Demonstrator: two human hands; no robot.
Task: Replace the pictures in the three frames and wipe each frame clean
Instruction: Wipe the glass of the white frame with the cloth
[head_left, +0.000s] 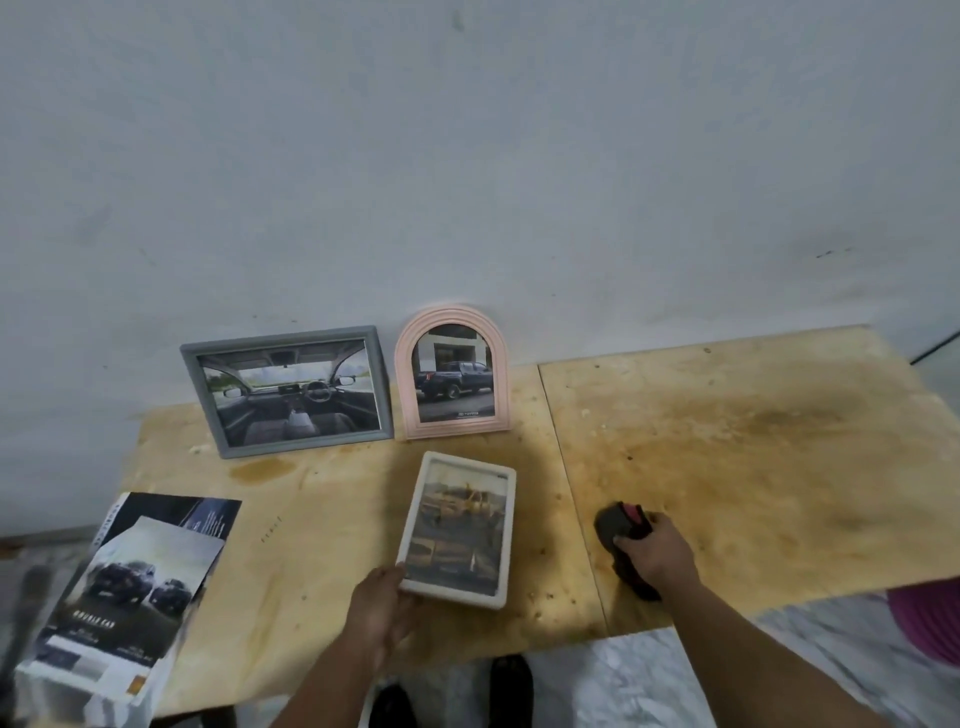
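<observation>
White frame in the left hand, cloth in the right, two frames propped at the wall.

Head view: the white frame (458, 530), round-cornered with a yellowish car picture, lies tilted near the table (727, 467) front edge; the left hand (382, 608) grips its near corner. The right hand (657, 553) curls round a dark cloth (621, 527). A grey frame (287, 389) and arched pink frame (453, 371) lean upright; loose car prints (135, 582) lie left.

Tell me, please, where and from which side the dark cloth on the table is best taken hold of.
Take the dark cloth at its bunched far end, from above and the near right. It lies crumpled on the bare table, so fingers can close over the bulk. The right hand grips it that way.
</observation>
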